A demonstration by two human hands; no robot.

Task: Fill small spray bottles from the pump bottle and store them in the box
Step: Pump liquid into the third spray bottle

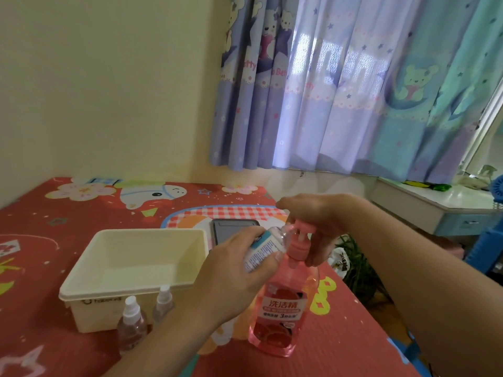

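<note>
Fill step in hand: left hand [231, 270] grips small spray bottle [262, 247] tilted w/ mouth at pump bottle [283, 303] nozzle, right hand [313, 213] curled on pump head; next = press, keep mouth aligned, box [89, 284] empty.

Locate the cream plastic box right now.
In the head view the cream rectangular plastic box sits open on the red patterned mat, left of the pink pump bottle, with two small clear spray bottles standing against its near side.

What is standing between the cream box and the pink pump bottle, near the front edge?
In the head view, the left hand and forearm cross that stretch, holding a small labelled bottle; one capped spray bottle stands before the box.
</note>
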